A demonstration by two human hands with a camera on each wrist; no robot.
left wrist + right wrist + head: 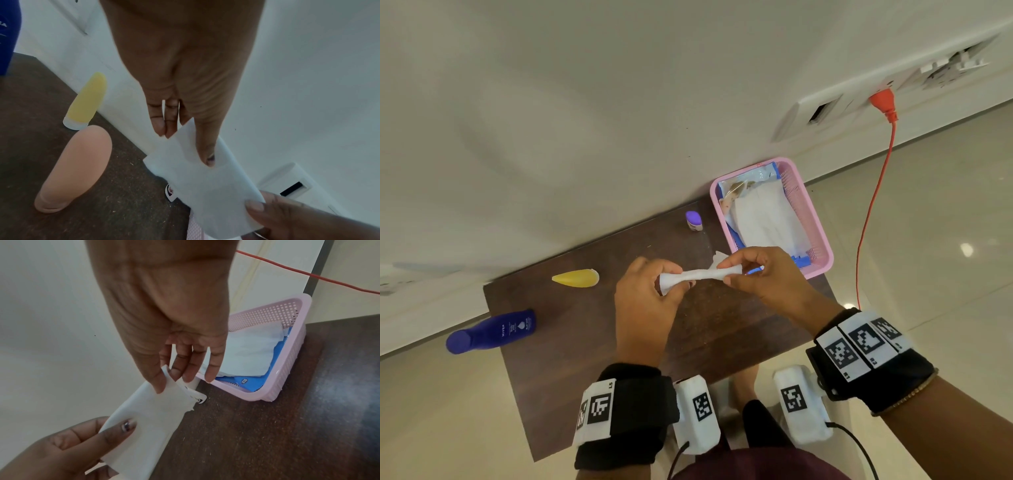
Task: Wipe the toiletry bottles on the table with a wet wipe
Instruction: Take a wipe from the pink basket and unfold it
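Note:
A white wet wipe (698, 275) is stretched between my two hands above the dark table (592, 342). My left hand (671, 284) pinches its left end and my right hand (729, 272) pinches its right end. In the left wrist view the wipe (203, 175) hangs flat from my left fingertips towards the right hand's fingers (287, 216). A blue Nivea bottle (493, 330) stands at the table's left edge. A yellow tube (577, 278) stands near the wall. A small purple-capped bottle (693, 221) stands beside the basket, partly hidden behind the wipe in the right wrist view.
A pink plastic basket (822, 246) at the table's right end holds a blue pack of wipes with loose white sheets on top. The table stands against a white wall. An orange cable (876, 192) runs down from a wall socket to the right.

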